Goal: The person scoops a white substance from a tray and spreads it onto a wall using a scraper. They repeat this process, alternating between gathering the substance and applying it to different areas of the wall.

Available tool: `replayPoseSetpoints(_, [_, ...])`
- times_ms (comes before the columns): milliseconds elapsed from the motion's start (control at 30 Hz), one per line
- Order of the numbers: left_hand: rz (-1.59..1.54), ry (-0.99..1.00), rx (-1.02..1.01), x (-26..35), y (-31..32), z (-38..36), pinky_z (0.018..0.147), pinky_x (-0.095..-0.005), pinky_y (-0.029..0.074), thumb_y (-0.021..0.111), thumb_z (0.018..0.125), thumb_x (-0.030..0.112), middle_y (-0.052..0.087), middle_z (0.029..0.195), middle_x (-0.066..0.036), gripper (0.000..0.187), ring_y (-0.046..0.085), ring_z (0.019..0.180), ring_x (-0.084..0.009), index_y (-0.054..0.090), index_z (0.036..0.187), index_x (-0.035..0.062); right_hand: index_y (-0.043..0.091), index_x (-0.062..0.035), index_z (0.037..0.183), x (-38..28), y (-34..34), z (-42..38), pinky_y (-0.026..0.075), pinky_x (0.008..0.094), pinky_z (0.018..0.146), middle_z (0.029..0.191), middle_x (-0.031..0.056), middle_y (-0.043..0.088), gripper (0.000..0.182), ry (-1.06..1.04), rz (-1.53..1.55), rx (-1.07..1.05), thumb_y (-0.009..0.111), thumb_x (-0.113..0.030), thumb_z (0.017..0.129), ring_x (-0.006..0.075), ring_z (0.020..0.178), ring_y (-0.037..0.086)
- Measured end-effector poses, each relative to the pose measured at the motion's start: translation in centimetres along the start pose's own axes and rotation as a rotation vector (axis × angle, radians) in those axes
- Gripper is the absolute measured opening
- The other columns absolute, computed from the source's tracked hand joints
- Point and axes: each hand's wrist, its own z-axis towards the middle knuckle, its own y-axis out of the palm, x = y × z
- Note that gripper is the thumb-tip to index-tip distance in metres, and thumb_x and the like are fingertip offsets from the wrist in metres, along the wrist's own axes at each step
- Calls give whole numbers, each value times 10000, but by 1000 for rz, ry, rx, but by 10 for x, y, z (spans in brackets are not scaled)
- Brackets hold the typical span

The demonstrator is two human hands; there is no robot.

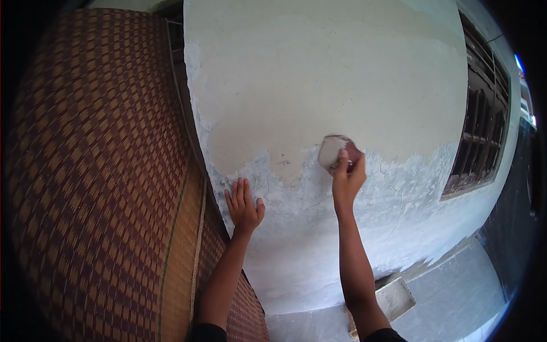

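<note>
Person at a wall (330, 68): upper part smooth and cream, lower band patchy bluish white, ragged edge between. Right hand (348, 179) grips a flat piece (330, 153), thumb on its pale grey face; reddish brown toward the fingers. Piece slightly blurred, held at the ragged edge; cannot tell whether it touches the wall. Left hand (244, 206) holds nothing: laid on the patchy band, fingers straight and close together, thumb held out. Small dark marks (281, 161) between the hands, too small to read. Woven mat (102, 142), brown and tan, upright at left. Barred window (481, 128) at right. Shallow tray (408, 289), pale inside, on grey floor (456, 290) by the wall's foot.
</note>
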Motion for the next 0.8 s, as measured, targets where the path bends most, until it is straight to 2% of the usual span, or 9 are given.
replayPoseSetpoints(67, [6,-3,-3,1,0,-2,1166,-544,164,435,939,329,373,1494,-157,612,290,1414,-318,387,1444,-12,577,31,1049,-21,4,-11,502,332,666,928,153,594,293,95,195,-125,618,-242,954,203,749,616])
replayPoseSetpoints(167, [13,8,-18,1,-1,-1,1165,-544,167,433,938,326,373,1493,-158,609,294,1412,-319,390,1440,-14,589,14,1046,-15,26,-33,473,331,609,852,162,547,264,-272,-102,-390,618,-231,951,232,686,568])
replayPoseSetpoints(300, [7,11,-11,-1,0,-1,1163,-548,167,442,929,322,370,1494,-158,613,297,1410,-319,391,1438,-15,600,12,1027,17,13,-9,472,337,601,868,172,564,260,-200,-197,-168,619,-236,950,257,684,569])
replayPoseSetpoints(400, [17,5,-3,-1,1,-3,1163,-550,166,449,923,320,368,1495,-159,618,299,1409,-320,388,1439,-15,595,10,1024,1,5,-6,476,343,599,904,165,597,257,16,149,-104,643,-227,938,223,708,611])
replayPoseSetpoints(500, [12,3,-12,0,0,0,1163,-551,165,449,922,319,367,1496,-160,621,299,1409,-321,384,1441,-15,597,-1,1030,-8,17,-20,460,334,588,854,139,566,253,-205,-137,-396,657,-225,928,209,661,572])
replayPoseSetpoints(600, [11,9,-20,0,0,-2,1162,-551,165,447,923,321,369,1496,-162,622,298,1410,-323,382,1441,-17,599,-4,1026,19,14,-1,452,337,579,842,139,558,255,-263,-211,-213,659,-230,925,212,640,557])
replayPoseSetpoints(667, [19,1,-17,-1,1,-2,1162,-551,165,446,924,323,370,1495,-163,623,296,1411,-323,382,1441,-19,605,-8,1040,9,-1,10,478,359,610,859,151,574,261,-13,-28,-86,644,-245,937,223,706,601])
replayPoseSetpoints(733, [16,5,-3,0,2,-2,1162,-550,166,447,925,327,372,1494,-164,624,296,1410,-325,385,1439,-21,608,-8,1040,-15,-2,3,486,365,625,864,169,582,252,154,204,-163,643,-236,939,233,741,621])
replayPoseSetpoints(800, [19,22,-18,-1,0,1,1162,-557,154,436,928,317,355,1495,-181,629,282,1409,-342,361,1445,-35,607,-3,1038,1,15,-10,486,366,627,866,185,592,256,-82,-25,-317,654,-231,929,244,741,626])
